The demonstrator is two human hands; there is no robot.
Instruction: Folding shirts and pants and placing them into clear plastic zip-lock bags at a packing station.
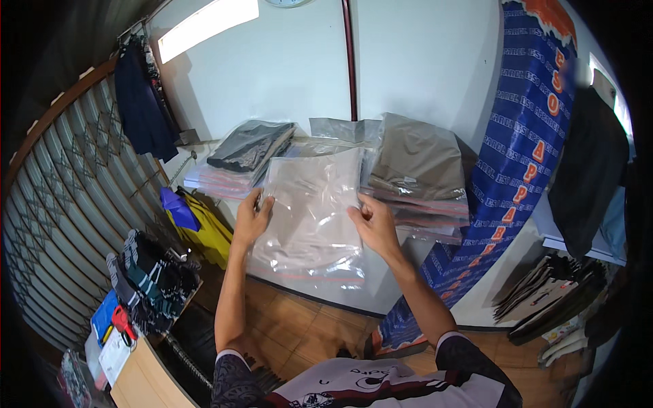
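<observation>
Between my two hands is a clear plastic bag (313, 211) with a folded beige garment inside; a red seal strip runs along its near edge. My left hand (253, 216) grips the bag's left side, thumb on top. On the opposite side, my right hand (373, 219) pinches the right edge, its fingers curled and partly hidden. Just beyond the left side lies a stack of bagged dark garments (248, 149). A stack of bagged olive-brown garments (418, 160) sits to the right of the bag, close to my right hand.
Both stacks rest on a shelf against the white wall (422, 61). A blue banner (507, 149) hangs at right, near hanging clothes (588, 170). Left are a folding metal gate (61, 183), a yellow garment (207, 228) and a wooden desk (146, 377) with red-handled scissors (122, 323).
</observation>
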